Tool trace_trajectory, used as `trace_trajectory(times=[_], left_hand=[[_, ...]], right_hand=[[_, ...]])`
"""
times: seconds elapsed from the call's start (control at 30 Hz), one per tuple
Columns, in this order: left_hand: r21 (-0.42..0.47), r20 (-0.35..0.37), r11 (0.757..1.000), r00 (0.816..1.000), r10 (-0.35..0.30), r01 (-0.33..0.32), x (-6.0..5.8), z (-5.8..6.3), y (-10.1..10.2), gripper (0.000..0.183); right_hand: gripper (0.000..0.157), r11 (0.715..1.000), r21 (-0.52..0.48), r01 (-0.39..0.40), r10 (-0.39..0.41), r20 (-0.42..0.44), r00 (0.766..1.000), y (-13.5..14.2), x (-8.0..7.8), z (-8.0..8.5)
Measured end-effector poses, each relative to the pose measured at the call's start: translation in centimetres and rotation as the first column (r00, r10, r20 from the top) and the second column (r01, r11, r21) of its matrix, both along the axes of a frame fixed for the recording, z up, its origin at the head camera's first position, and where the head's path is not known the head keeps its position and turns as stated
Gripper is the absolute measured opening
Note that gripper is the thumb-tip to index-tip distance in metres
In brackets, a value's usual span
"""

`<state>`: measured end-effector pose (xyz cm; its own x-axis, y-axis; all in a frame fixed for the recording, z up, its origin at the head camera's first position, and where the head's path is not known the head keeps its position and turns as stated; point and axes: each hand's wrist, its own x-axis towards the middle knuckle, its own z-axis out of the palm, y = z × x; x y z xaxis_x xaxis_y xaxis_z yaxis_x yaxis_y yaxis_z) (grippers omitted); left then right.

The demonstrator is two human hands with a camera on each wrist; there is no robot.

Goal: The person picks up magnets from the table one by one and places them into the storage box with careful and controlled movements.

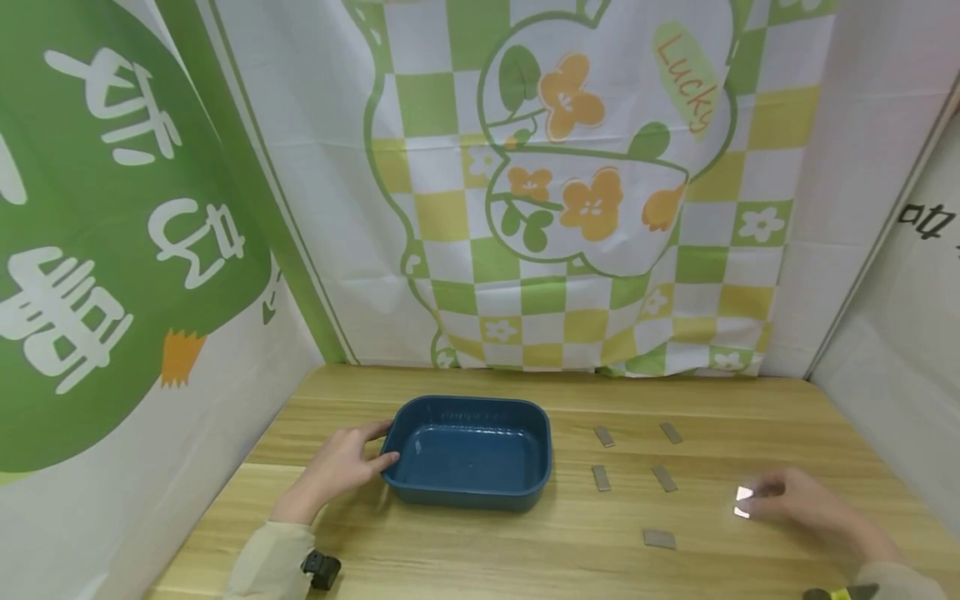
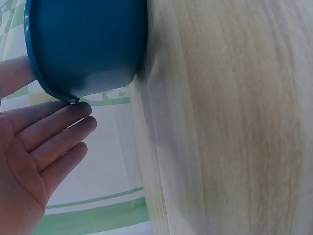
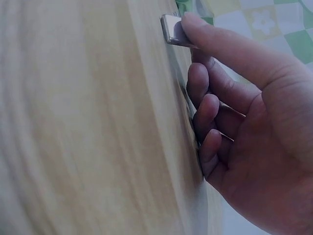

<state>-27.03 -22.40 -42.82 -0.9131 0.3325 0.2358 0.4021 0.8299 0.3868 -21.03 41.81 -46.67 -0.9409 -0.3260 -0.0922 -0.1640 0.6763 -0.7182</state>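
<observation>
A dark blue rectangular plastic basin (image 1: 468, 497) stands on the wooden table, with nothing inside it. At its left end my left hand (image 1: 345, 462) holds the rim, thumb over the edge; in the left wrist view the other fingers (image 2: 58, 129) are nearly straight beside the corner. My right hand (image 1: 802, 504) pinches a small shiny rectangular metal plate (image 3: 172, 29) between thumb and forefinger, close to the table top. Its remaining fingers are curled. Between the hands lie several similar flat grey plates, one of them the nearest plate (image 1: 660, 539), set crosswise.
Two pairs of grey plates, among them a back right plate (image 1: 671, 432) and a front left plate (image 1: 602, 478), lie right of the basin. A patterned cloth (image 1: 592, 317) hangs behind the wooden table (image 1: 450, 554), and white cloth walls (image 1: 900, 400) flank it.
</observation>
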Motion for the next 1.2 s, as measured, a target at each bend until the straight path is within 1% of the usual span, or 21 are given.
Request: trace_trajectory(times=[0.07,0.13,0.23,0.27,0.37,0.5,0.6,0.63,0.73,0.87,0.93,1.03,1.07,1.13,1.2], left_hand=[[-0.001,0.0,1.0,1.0,0.001,-0.001,0.01,0.02,0.04,0.055],[-0.005,0.0,1.0,1.0,0.005,-0.005,0.0,0.02,0.07,0.055],[-0.012,-0.003,1.0,1.0,0.009,-0.009,0.01,0.04,0.12,0.055],[-0.013,-0.004,1.0,1.0,0.011,-0.011,0.02,0.05,0.13,0.055],[-0.006,-0.003,1.0,1.0,0.008,-0.008,0.08,0.1,0.19,0.055],[0.007,0.005,1.0,1.0,0.0,0.0,0.07,0.15,0.23,0.055],[0.008,0.007,1.0,1.0,0.002,-0.002,0.04,0.14,0.18,0.055],[0.009,0.008,1.0,1.0,0.003,-0.004,0.03,0.12,0.15,0.055],[0.01,0.005,1.0,1.0,0.007,-0.007,0.0,0.06,0.04,0.055],[0.006,-0.003,1.0,1.0,-0.001,0.001,-0.06,0.03,-0.02,0.055],[0.006,-0.006,1.0,1.0,-0.004,0.004,-0.07,0.04,-0.04,0.055],[0.006,-0.004,1.0,1.0,-0.005,0.005,-0.08,0.08,-0.04,0.055],[0.006,-0.002,1.0,1.0,-0.005,0.005,-0.06,0.11,-0.03,0.055],[0.008,0.005,1.0,1.0,-0.004,0.004,-0.05,0.17,0.0,0.055],[0.009,0.013,1.0,1.0,-0.004,0.004,-0.03,0.24,0.03,0.055]], right_hand=[[0.021,1.0,-0.015,0.015,-0.015,0.016,1.0,-0.01,-0.01,-0.04],[0.026,1.0,-0.013,0.028,-0.028,0.031,0.999,0.1,0.01,0.06],[0.03,0.999,-0.001,0.053,-0.053,0.042,0.998,0.26,0.01,0.13],[0.031,0.998,0.007,0.057,-0.057,0.035,0.998,0.28,0.0,0.15],[0.032,0.997,0.012,0.074,-0.075,0.051,0.996,0.3,-0.05,0.2],[0.037,0.992,0.037,0.124,-0.126,0.071,0.989,0.21,0.11,0.42],[0.04,0.987,0.062,0.151,-0.154,0.049,0.987,0.06,0.22,0.6],[0.039,0.986,0.071,0.148,-0.151,0.035,0.988,0.01,0.23,0.64],[0.034,0.985,0.098,0.144,-0.145,0.002,0.989,-0.14,0.14,0.7],[0.027,0.985,0.106,0.133,-0.132,-0.02,0.991,-0.26,0.02,0.65],[0.027,0.987,0.095,0.128,-0.127,-0.018,0.992,-0.31,-0.04,0.63],[0.03,0.991,0.051,0.123,-0.123,-0.001,0.992,-0.4,-0.14,0.67],[0.032,0.992,0.01,0.125,-0.125,0.029,0.992,-0.46,-0.17,0.73],[0.034,0.993,-0.044,0.113,-0.111,0.053,0.992,-0.52,-0.25,0.82],[0.035,0.993,-0.054,0.108,-0.105,0.043,0.994,-0.58,-0.31,0.92]])
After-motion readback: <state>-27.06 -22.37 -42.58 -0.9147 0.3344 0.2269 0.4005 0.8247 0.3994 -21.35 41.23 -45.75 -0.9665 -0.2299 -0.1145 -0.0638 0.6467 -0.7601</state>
